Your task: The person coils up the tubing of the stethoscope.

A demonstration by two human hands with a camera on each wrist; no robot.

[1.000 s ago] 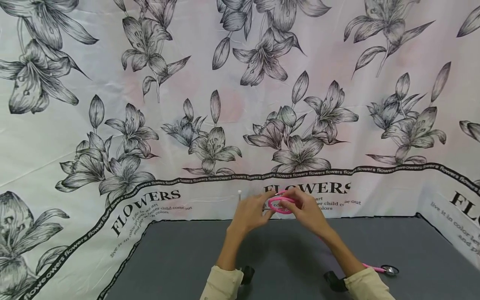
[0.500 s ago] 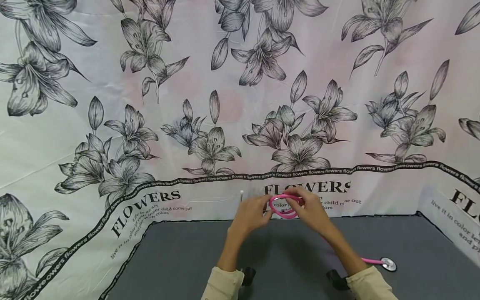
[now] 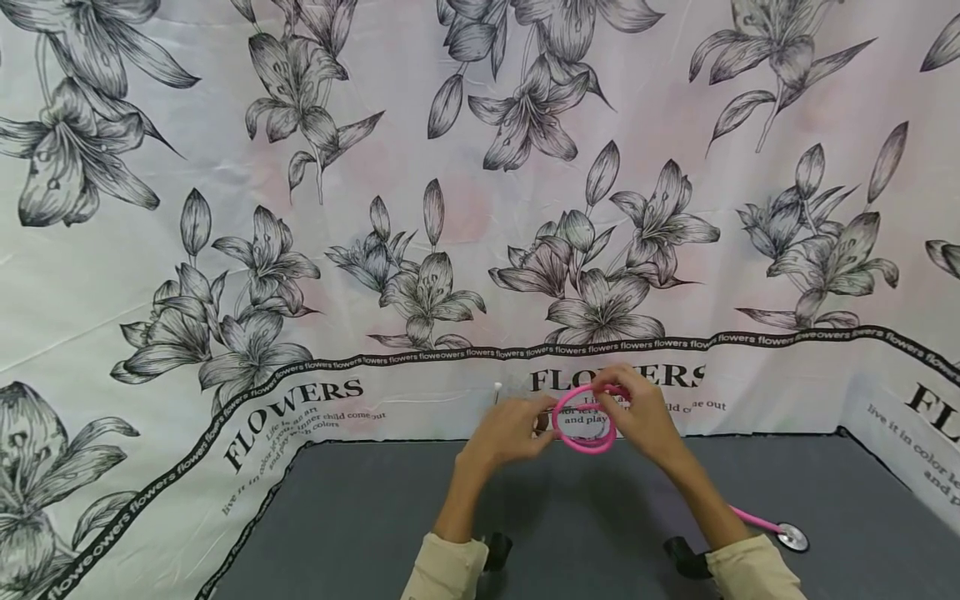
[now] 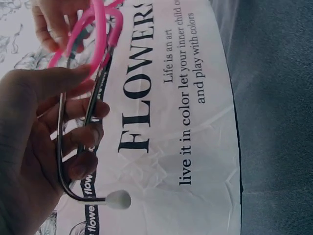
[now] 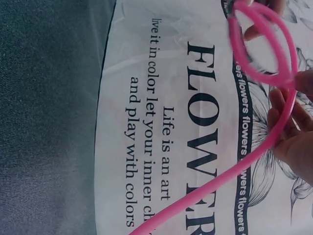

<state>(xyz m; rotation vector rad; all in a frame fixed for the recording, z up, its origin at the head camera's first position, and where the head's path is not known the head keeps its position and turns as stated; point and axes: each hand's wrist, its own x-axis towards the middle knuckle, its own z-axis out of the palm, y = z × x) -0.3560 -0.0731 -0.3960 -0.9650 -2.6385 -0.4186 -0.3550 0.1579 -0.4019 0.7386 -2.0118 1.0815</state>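
Note:
Both hands hold a stethoscope with pink tubing (image 3: 588,448) up above the far table edge. My left hand (image 3: 504,431) grips its metal ear tubes (image 4: 59,137), the thumb near where pink meets metal. A white ear tip (image 4: 118,199) sticks out below that hand in the left wrist view. My right hand (image 3: 639,412) pinches the coiled tubing at the loop's upper right. From there, a length of tube (image 5: 215,183) runs down past the right forearm. Its round chest piece (image 3: 792,537) is at the right, over or on the grey table; contact cannot be told.
A grey tabletop (image 3: 360,508) stretches below the hands. White cloth (image 3: 442,396) printed with black lilies and lettering covers the backdrop behind and both sides. Dark straps (image 3: 686,558) sit at the wrists, beside cream sleeves (image 3: 750,571).
The pink loop has grown larger and shifted right. My right hand has moved right and slightly up, away from the left hand. The chest piece has swung a little to the right.

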